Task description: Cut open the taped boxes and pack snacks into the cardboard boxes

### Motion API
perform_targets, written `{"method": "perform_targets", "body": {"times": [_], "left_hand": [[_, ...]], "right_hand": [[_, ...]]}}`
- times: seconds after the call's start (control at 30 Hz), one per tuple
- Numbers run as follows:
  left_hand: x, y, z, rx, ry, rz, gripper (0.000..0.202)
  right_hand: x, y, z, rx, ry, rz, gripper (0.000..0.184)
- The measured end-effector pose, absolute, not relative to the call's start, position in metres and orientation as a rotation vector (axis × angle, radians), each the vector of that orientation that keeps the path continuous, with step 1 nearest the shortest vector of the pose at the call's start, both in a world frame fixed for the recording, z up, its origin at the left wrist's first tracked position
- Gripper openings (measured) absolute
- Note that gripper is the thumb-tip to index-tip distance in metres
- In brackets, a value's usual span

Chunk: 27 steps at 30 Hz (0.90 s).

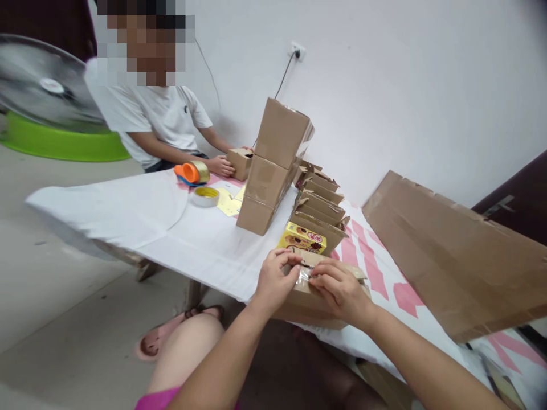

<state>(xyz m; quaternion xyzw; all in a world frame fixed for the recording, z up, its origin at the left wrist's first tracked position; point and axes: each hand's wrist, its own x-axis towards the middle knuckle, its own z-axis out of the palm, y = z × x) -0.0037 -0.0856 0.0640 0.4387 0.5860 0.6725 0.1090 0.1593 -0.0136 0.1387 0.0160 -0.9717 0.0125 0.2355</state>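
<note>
A cardboard box (311,310) lies in front of me at the near edge of the table, with a glossy strip of clear tape (304,277) across its top. My left hand (277,280) is at the left of that strip, its thumb and fingers bent together at the box's top flap. From the right, my right hand (342,287) has its curled fingers on the same flap beside the tape. What exactly the fingertips pinch is partly hidden. Directly behind the box stands a yellow printed packet (302,238).
Open cardboard boxes (320,208) stand in a row behind the packet. Left of them rises a stack of closed boxes (267,176). Tape rolls (205,197) and an orange tape dispenser (187,171) lie farther left. Across the table (149,228), a person holds a small box (240,163). A large cardboard sheet (453,256) leans at right.
</note>
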Motion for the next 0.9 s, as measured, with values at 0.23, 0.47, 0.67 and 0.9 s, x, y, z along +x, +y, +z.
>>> {"method": "perform_targets", "body": {"times": [0.23,0.47,0.67,0.9], "left_hand": [[-0.002,-0.087,0.066,1.255,1.7,1.995,0.018],[-0.003,-0.088,0.065,1.292,1.709,1.991,0.019],[-0.008,-0.088,0.064,1.286,1.733,1.97,0.019],[-0.005,-0.088,0.065,1.421,1.749,1.968,0.02]], "right_hand": [[0.17,-0.012,0.134,0.024,-2.674,0.031,0.023],[0.183,-0.018,0.134,-0.033,-2.69,0.06,0.026],[0.232,-0.036,0.138,-0.183,-2.69,0.184,0.025],[0.324,-0.08,0.036,-1.225,-2.817,0.646,0.003]]}}
